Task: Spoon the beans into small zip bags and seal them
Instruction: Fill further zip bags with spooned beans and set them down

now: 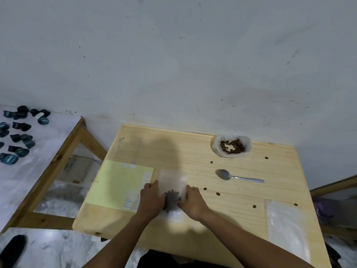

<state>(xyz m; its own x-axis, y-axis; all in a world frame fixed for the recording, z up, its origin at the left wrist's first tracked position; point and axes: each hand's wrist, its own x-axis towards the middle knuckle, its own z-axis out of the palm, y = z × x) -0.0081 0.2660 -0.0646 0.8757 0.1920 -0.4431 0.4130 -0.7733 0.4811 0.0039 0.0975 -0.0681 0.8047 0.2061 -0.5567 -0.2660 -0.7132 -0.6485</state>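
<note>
While both hands work one small zip bag [172, 182] lying flat mid-table, the left hand [151, 198] and right hand [193, 201] pinch its two side edges, fingers curled onto the plastic. A dark clump of beans [171, 200] sits inside between the thumbs. Blurry, so I can't tell if the zip is closed.

Risks, as I judge them: beans caught in the zip track would stop the seal; squeezing the clump could push beans out the open end; trapped air could pop it back open. Loose beans [218, 194] already lie scattered on the table [251, 213], so more could roll off.

Room: the spoon [238, 177] lies near on the right, and the bean sack [231, 145] sits at the far edge by the wall. A yellow sheet [116, 182] lies just left and spare bags [286, 229] lie near the right edge. The near edge is close to the wrists.
</note>
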